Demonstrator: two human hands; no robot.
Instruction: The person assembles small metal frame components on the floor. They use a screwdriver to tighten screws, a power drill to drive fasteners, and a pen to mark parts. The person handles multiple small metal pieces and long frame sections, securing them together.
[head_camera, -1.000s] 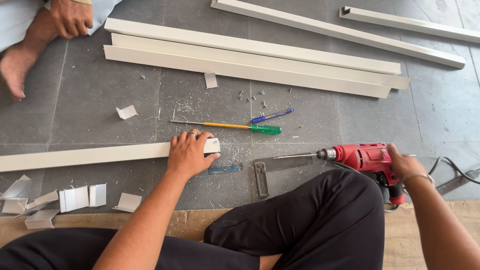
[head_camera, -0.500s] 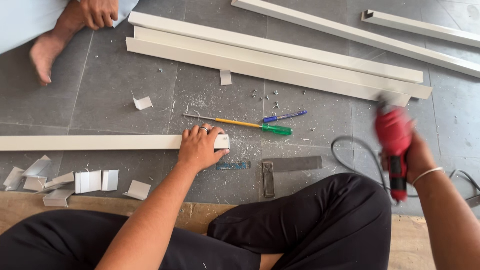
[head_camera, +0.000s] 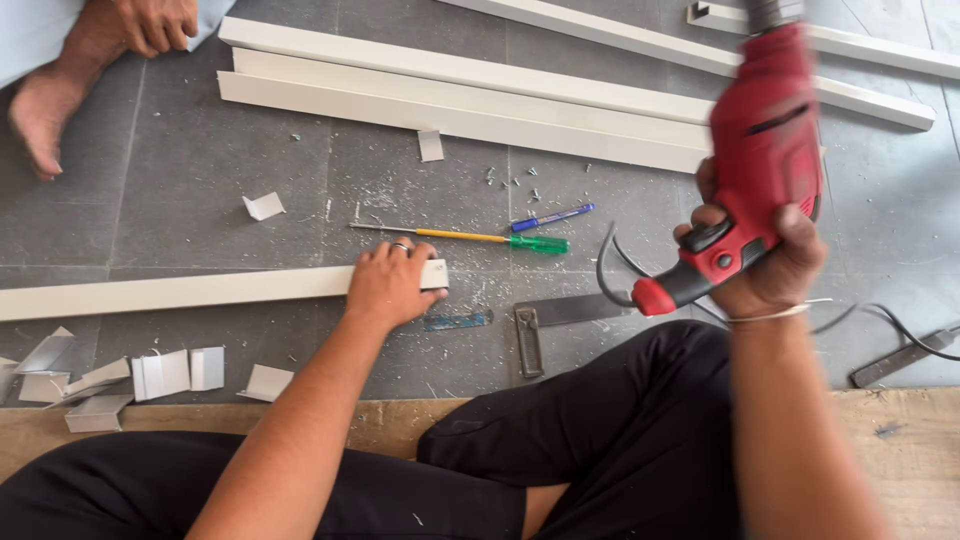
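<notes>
right hand (head_camera: 762, 262) fingers wrapped tight on red drill (head_camera: 762, 150), lifted off the floor | left hand (head_camera: 392, 284) flat, fingers spread, pinning white strip (head_camera: 180, 292) end to floor | screwdriver (head_camera: 470, 238) just beyond | risk: strip may skid, bit close to fingers

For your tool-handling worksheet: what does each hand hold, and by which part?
Right hand grips the red drill by its handle. Left hand presses the white strip near its end.
</notes>
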